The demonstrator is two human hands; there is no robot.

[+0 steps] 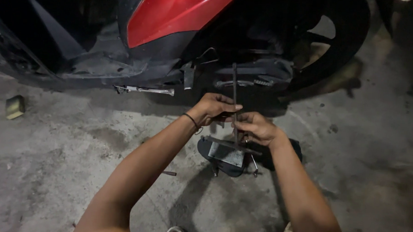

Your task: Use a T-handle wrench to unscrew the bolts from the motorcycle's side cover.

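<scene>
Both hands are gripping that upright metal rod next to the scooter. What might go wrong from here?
The left hand and right hand hold a thin rod standing on a small metal plate; it might tip or slip and pinch the fingers. The scene is dim, so the loose bolt on the concrete floor could be missed.

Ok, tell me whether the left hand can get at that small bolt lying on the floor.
Probably yes: the bolt lies in the open beside the left forearm, but the left hand is gripping the upright rod now.
</scene>
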